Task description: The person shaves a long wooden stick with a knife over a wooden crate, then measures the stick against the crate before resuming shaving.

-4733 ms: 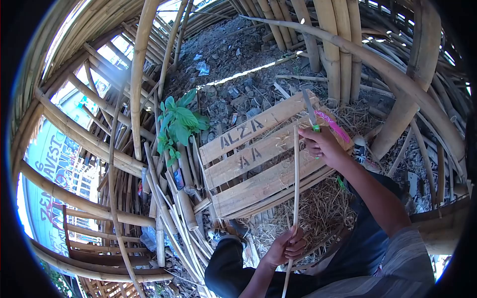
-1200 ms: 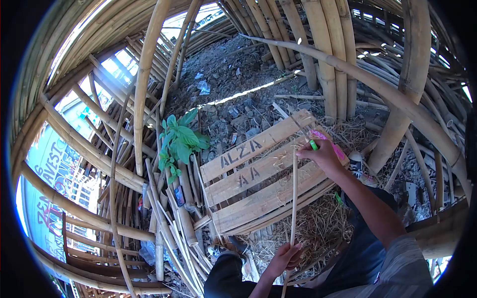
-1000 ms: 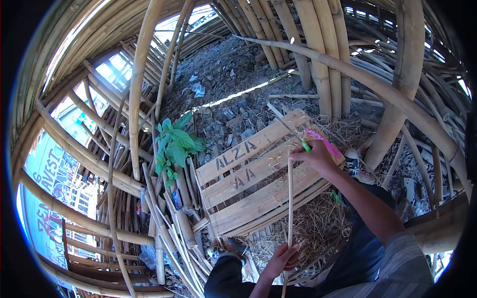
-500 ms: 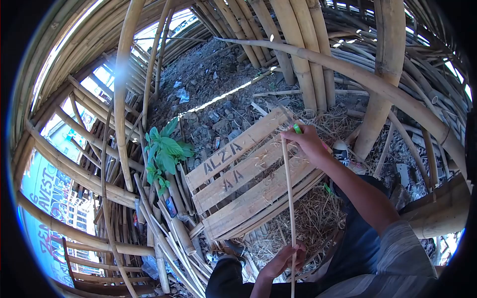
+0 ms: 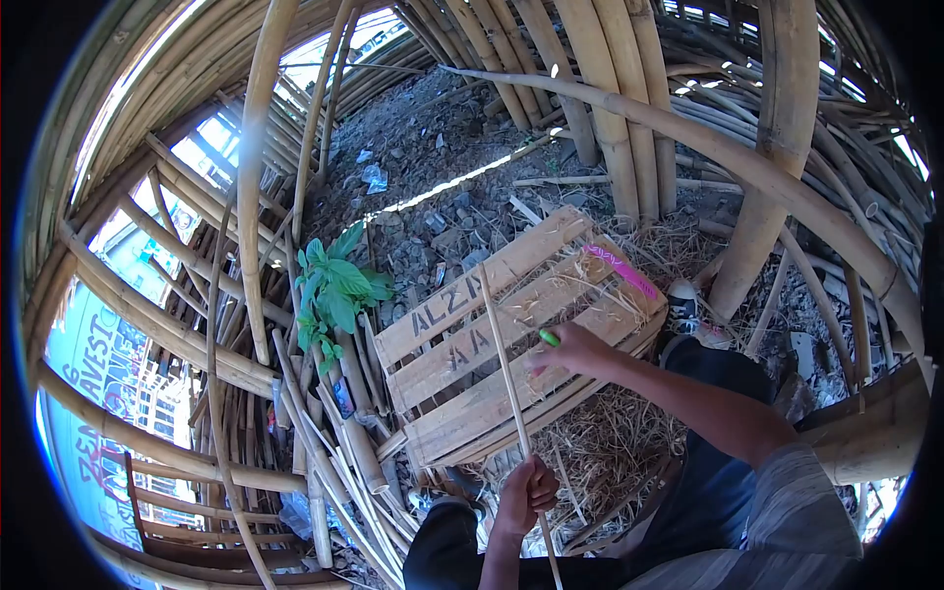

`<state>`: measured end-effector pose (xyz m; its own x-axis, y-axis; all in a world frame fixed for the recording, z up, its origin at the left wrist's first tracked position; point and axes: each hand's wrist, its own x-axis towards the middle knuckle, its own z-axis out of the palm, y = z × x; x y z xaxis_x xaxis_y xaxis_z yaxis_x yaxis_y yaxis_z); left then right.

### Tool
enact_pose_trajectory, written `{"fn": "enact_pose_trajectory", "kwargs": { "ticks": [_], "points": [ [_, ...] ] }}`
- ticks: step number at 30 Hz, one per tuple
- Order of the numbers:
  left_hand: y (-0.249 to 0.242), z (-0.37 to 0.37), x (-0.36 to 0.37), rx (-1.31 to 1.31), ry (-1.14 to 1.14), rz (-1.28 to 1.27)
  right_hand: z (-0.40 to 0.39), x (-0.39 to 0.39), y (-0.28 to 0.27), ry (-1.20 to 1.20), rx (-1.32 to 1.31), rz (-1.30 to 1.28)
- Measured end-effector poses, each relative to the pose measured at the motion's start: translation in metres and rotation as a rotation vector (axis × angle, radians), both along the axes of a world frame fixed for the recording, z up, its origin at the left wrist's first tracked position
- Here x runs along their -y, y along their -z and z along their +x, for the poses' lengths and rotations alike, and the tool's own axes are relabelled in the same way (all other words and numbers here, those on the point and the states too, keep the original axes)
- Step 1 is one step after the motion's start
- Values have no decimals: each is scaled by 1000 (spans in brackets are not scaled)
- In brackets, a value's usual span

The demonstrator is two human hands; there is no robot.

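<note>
My left hand (image 5: 526, 497) is closed around a thin bamboo stick (image 5: 503, 369), which slants up and away over a wooden crate (image 5: 511, 320). The crate's slatted top carries dark printed letters. My right hand (image 5: 577, 356) is to the right of the stick, above the slats, its fingers closed on a knife with a green handle (image 5: 550, 337). The blade is smeared and hard to make out. A pink strip-shaped thing (image 5: 621, 269) lies on the crate's right side. Pale shavings are scattered over the slats.
A leafy green plant (image 5: 339, 285) grows left of the crate. Bamboo poles (image 5: 777, 147) stand and lean around me, and one long curved pole (image 5: 678, 128) crosses at the right. Straw (image 5: 615, 442) covers the ground near my legs. Rubble (image 5: 442, 187) lies beyond the crate.
My right hand with the knife has moved down and nearer, away from the stick's far end. My left hand has shifted left and up, tilting the stick leftward. The pink strip now shows fully.
</note>
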<state>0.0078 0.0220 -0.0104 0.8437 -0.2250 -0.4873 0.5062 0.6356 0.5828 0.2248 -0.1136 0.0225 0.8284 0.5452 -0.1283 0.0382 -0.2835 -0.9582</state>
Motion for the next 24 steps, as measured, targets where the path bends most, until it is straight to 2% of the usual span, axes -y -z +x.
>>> {"fn": "enact_pose_trajectory", "kwargs": {
  "ticks": [2,3,5,7,9,11,13,15,17,18,20,21,23,24],
  "points": [
    [-2,0,2,-1,1,11,-19,-11,7,-157,-127,-33],
    [-3,1,3,3,4,20,-26,-16,9,-157,-130,-32],
    [5,0,2,14,6,41,-35,-21,13,-158,79,-59],
    [2,0,7,25,6,63,-29,-21,12,-108,140,-50],
    [-8,-1,15,29,156,243,-8,-15,4,135,174,124],
    [-12,-4,19,20,219,270,18,-3,0,265,195,218],
    [-7,-6,23,-10,351,229,37,16,-6,299,222,113],
    [-4,-7,24,18,264,155,40,24,-4,332,246,9],
    [2,-5,14,6,80,67,37,24,3,270,56,205],
    [-1,-2,15,34,-41,109,31,22,2,261,54,202],
    [-2,1,5,59,-146,156,12,16,-7,99,238,23],
    [0,2,1,76,-186,174,2,13,-12,75,236,20],
    [-1,2,0,84,-236,213,-20,3,-16,-195,402,-319],
    [-1,2,1,123,-265,301,-29,-2,-9,-211,402,-319]
  ]
}}
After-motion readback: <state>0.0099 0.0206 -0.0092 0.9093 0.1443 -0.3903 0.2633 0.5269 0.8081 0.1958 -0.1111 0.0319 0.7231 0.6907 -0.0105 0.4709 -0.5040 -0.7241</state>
